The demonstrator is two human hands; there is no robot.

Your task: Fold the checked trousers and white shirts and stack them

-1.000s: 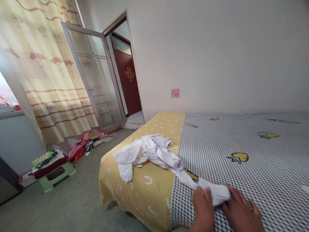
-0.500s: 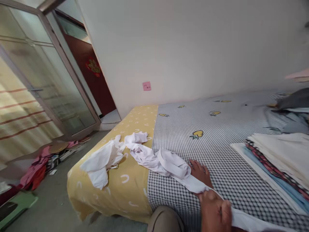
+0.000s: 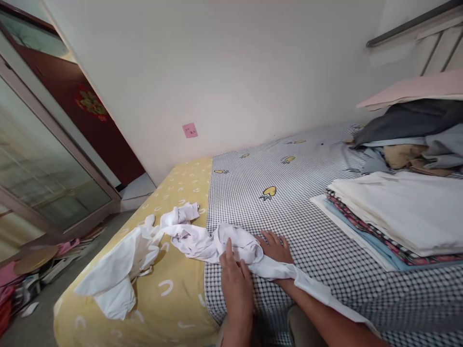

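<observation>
A long, crumpled white garment (image 3: 235,241) stretches from the yellow part of the bed sheet onto the checked part; its exact kind cannot be made out. My left hand (image 3: 237,277) touches the near side of its bunched middle, index finger stretched out and fingers apart. Beyond and to the right, my right hand (image 3: 275,246) rests on the checked sheet with fingers spread, against the bunch's right end. A narrow white length of the garment crosses over my right wrist and runs along the forearm. At the left, a loose white cloth piece (image 3: 119,270) lies against the garment's far end.
A folded stack of clothes (image 3: 398,212) sits at the right on the bed. Behind it are heaped dark and brown clothes (image 3: 405,130) under a pink item (image 3: 415,89). Bed's left edge drops to a floor with scattered things (image 3: 32,270). A wall (image 3: 235,72) bounds the far side.
My left hand has moved from my right forearm to the bunched cloth, and its fingers have opened out. My right hand stays beside the bunch. The view has turned right.
</observation>
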